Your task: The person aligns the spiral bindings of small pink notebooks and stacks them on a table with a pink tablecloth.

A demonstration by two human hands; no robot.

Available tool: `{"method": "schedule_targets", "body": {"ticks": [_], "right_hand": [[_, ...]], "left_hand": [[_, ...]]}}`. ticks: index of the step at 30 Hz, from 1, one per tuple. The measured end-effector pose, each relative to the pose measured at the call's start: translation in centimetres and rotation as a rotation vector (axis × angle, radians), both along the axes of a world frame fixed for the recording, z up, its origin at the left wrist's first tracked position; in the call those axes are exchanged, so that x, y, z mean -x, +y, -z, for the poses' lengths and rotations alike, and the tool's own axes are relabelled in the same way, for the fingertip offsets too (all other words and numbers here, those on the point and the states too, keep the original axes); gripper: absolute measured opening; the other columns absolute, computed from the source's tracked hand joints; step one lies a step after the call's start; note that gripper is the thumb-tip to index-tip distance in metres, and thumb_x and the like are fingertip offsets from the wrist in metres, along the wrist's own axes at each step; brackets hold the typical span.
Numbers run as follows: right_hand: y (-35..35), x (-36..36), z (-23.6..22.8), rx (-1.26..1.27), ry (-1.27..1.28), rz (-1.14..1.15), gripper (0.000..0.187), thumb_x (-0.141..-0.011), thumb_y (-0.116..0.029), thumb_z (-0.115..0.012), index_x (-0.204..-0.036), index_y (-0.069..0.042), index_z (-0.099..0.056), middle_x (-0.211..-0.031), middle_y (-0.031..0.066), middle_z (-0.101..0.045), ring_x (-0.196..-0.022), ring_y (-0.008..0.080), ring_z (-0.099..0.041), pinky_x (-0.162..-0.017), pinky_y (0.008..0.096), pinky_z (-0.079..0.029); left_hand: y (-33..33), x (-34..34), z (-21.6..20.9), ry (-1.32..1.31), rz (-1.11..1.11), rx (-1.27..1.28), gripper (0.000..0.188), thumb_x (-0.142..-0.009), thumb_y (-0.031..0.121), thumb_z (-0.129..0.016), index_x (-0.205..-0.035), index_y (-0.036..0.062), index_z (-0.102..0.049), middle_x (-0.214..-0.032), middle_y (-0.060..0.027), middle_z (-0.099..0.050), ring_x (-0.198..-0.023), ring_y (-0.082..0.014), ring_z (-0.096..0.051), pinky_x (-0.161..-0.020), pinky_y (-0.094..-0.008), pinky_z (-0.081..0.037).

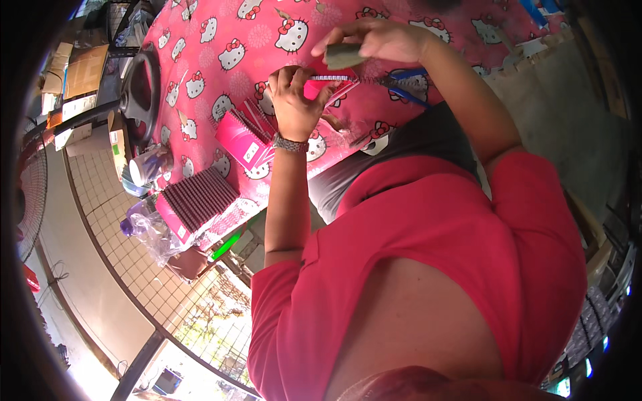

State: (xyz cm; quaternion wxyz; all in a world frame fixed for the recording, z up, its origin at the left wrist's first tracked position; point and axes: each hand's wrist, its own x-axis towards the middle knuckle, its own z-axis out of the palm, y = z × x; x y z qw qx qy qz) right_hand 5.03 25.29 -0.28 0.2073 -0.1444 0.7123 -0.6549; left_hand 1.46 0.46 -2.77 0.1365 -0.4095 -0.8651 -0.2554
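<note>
My left hand (294, 97), with a watch or bracelet on its wrist, is closed on the left end of a pink spiral-bound notebook (338, 85). The notebook lies low over the table, its bound edge facing away from me. From its right end a dark coil (374, 80) seems to run on toward a blue-handled hand tool (409, 87), whose jaws I cannot make out. Just above the notebook, my right hand (388, 41) grips a small olive-green block (344, 56) between thumb and fingers. What the block is made of is unclear.
Left of my left arm lie a few pink notebooks (244, 137) and a larger stack of spiral-bound notebooks (197, 200). A white cup (148, 167), a clear plastic bag (154, 230) and a dark steering-wheel-like ring (142, 97) line the left side. The tablecloth (234, 57) is pink with cat faces.
</note>
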Motion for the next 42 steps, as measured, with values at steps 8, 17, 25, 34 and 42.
{"method": "schedule_targets", "body": {"ticks": [8, 17, 25, 34, 42], "right_hand": [[-0.6, 0.1, 0.1, 0.314, -0.048, -0.086, 0.051, -0.067, -0.020, -0.067, -0.115, -0.003, -0.063, -0.129, 0.0072, -0.058, -0.123, 0.0200, -0.051, -0.105, 0.0342, -0.039], [-0.8, 2.4, 0.1, 0.097, -0.005, -0.022, 0.058, -0.069, -0.018, -0.064, -0.125, -0.004, -0.061, -0.135, 0.0064, -0.054, -0.120, 0.0176, -0.051, -0.106, 0.0323, -0.037], [-1.9, 3.6, 0.5, 0.296, -0.029, -0.103, 0.055, -0.070, -0.022, -0.066, -0.122, -0.004, -0.062, -0.125, 0.0082, -0.060, -0.114, 0.0159, -0.055, -0.102, 0.0323, -0.039], [1.2, 4.9, 6.9, -0.764, 0.427, 0.396, 0.041, -0.076, -0.030, -0.074, -0.112, -0.011, -0.067, -0.121, 0.0167, -0.060, -0.112, 0.0284, -0.057, -0.090, 0.0379, -0.046], [-0.6, -11.6, 6.3, -1.004, 0.620, 0.682, 0.049, -0.084, -0.029, -0.070, -0.127, -0.009, -0.057, -0.131, 0.0141, -0.053, -0.117, 0.0336, -0.052, -0.099, 0.0452, -0.043]], "left_hand": [[0.1, 0.4, -0.2, -0.052, 0.031, -0.019, 0.045, -0.064, 0.031, -0.086, -0.098, 0.0104, -0.064, -0.098, -0.0079, -0.061, -0.096, -0.0320, -0.053, -0.084, -0.0440, -0.044], [-1.3, 2.7, -1.0, -0.028, 0.041, -0.065, 0.042, -0.065, 0.030, -0.088, -0.089, 0.0053, -0.064, -0.092, -0.0089, -0.063, -0.089, -0.0289, -0.057, -0.079, -0.0415, -0.047], [-2.2, 3.7, -0.1, -0.392, 0.097, -0.223, 0.031, -0.074, 0.013, -0.084, -0.093, 0.0019, -0.062, -0.088, -0.0058, -0.063, -0.071, -0.0151, -0.059, -0.063, -0.0273, -0.049], [-2.4, 3.4, 0.8, -0.586, 0.005, -0.398, 0.020, -0.084, 0.006, -0.075, -0.098, -0.0001, -0.062, -0.090, -0.0032, -0.066, -0.069, -0.0062, -0.059, -0.063, -0.0206, -0.048], [-3.8, 1.2, 3.2, -0.661, -0.162, -0.635, 0.015, -0.093, 0.008, -0.064, -0.102, -0.0028, -0.058, -0.089, -0.0061, -0.065, -0.072, -0.0108, -0.065, -0.057, -0.0250, -0.057]]}}
